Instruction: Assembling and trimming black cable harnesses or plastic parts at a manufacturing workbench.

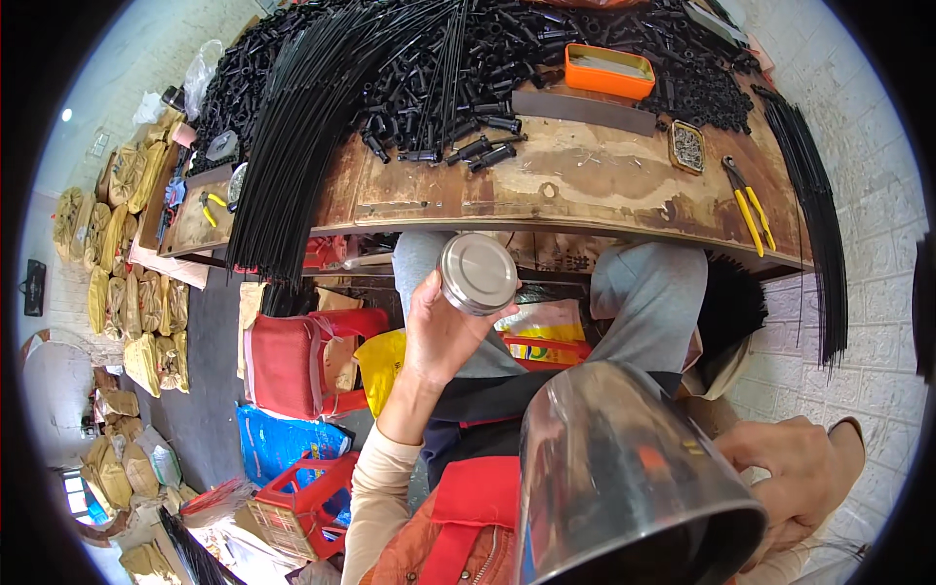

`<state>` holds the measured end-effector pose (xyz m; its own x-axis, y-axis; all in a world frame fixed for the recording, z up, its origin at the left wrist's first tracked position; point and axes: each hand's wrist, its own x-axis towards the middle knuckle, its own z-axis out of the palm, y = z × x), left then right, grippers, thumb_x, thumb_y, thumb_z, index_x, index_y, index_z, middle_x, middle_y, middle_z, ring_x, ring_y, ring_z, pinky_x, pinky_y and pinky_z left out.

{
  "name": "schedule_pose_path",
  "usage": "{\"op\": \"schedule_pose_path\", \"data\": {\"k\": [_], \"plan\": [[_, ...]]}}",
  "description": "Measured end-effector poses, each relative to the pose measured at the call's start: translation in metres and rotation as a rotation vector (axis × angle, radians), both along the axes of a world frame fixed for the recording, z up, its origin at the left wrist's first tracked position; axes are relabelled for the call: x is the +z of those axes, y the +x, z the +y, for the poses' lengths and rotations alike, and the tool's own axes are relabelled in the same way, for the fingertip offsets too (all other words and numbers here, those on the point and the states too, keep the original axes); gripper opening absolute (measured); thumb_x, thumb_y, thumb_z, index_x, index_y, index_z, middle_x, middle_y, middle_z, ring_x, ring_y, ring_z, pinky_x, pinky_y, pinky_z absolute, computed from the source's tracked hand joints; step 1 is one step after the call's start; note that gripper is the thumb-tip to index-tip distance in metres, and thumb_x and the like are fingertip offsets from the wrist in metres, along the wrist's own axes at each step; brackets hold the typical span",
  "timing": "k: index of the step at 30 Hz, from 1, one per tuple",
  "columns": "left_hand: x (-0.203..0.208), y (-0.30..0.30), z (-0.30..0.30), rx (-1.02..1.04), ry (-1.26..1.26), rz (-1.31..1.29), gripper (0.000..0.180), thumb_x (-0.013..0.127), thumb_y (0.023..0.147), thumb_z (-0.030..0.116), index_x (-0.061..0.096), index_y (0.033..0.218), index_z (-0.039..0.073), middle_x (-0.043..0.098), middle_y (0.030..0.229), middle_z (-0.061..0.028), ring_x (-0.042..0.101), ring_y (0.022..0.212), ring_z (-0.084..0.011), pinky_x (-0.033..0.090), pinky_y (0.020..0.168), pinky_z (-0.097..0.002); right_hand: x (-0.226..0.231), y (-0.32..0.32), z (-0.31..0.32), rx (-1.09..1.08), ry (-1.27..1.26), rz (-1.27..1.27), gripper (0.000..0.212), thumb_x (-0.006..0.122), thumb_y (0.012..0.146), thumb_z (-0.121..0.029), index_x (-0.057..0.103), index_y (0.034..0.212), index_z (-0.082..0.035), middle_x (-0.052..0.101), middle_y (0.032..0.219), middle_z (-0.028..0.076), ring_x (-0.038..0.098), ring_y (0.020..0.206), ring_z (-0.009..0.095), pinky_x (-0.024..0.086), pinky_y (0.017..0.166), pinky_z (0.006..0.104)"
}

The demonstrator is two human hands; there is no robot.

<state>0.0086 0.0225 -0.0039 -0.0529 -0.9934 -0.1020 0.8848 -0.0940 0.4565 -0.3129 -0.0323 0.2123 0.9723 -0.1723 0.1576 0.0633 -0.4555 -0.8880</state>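
silver round lid [480, 273] sits gripped in the left hand [444, 336]; the curled right hand [792, 478] holds a tilted metal mug [624, 448] just to its left. handling both apart seems the step; next calls for steadiness.

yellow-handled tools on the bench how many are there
2: one tool toward the right end of the bench, another tool toward the left. Black parts could hide more.

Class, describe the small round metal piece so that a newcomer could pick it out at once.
Find the wooden table heaped with black parts and look just below the middle of its front edge. There the left hand holds up the small round metal piece. Its flat silver face sets it apart from the deep, mirror-shiny metal cup at the right hand.
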Motion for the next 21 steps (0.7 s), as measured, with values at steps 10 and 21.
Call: {"op": "schedule_pose_path", "data": {"k": [10,21], "plan": [[0.007,-0.015,-0.002,0.014,0.091,-0.049,0.071,0.057,0.088,0.056,0.046,0.137,0.005,0.056,0.125,-0.0230,0.057,0.108,-0.0316,0.049,0.092,-0.0445,0.012,-0.018,0.007,-0.024,-0.193,0.019,0.035,0.068,0.090,-0.036,0.070,0.090,-0.001,0.061,0.096,0.026,0.065,0.065,0.022,0.054,0.052,0.0262],[0.008,-0.019,0.005,0.043,0.115,-0.046,0.070,0.057,0.089,0.056,0.046,0.138,0.007,0.056,0.127,-0.0183,0.055,0.114,-0.0332,0.051,0.091,-0.0456,0.008,-0.021,0.008,-0.071,-0.155,-0.018,0.035,0.070,0.089,-0.037,0.071,0.089,-0.002,0.062,0.095,0.025,0.065,0.062,0.021,0.053,0.050,0.0261]]}}
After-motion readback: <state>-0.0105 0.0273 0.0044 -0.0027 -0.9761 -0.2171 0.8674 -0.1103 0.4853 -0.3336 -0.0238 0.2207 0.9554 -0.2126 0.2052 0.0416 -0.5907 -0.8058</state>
